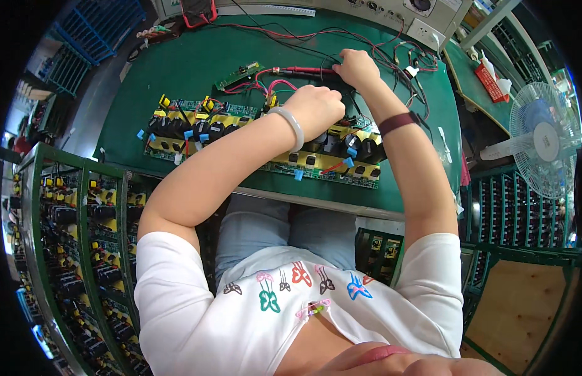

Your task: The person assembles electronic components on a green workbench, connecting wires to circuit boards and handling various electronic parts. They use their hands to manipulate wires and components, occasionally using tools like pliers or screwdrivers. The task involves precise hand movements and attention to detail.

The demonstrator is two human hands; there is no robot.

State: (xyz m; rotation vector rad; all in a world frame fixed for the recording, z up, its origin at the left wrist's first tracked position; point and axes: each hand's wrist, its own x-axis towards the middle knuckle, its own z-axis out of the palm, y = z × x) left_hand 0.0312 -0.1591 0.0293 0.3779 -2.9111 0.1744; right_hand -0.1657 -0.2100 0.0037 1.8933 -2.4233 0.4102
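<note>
So my left hand (316, 111) is over the long circuit board (316, 165), fingers curled down and in, but the back of my hand hides the tips, so I honestly can't tell if they're pinching anything. Right hand (360, 69) is further out past the board, thumb and fingertips bunched close together right at the end of a red probe (303, 70); can't say for sure they're clamped on it, it's too small to make out. My guess on the layout: the board lies lengthwise along the near edge so I can get over it without stretching, and the probe sits just behind it so it's handy. Relative to the grip, the board is directly beneath my left hand, running out to either side, and on the near side of my right, with blue connectors (349, 161) poking out along it. A small green board (239, 76) sits beyond it, left of the probe, with pink wires (280, 83) bunched nearby. Further out, red and black leads (372, 47) sprawl over the green bench (159, 78) toward a grey instrument (423, 6) at the back. White fan (545, 141) off to my right, and a green rack (84, 207) full of boards to my left.
</note>
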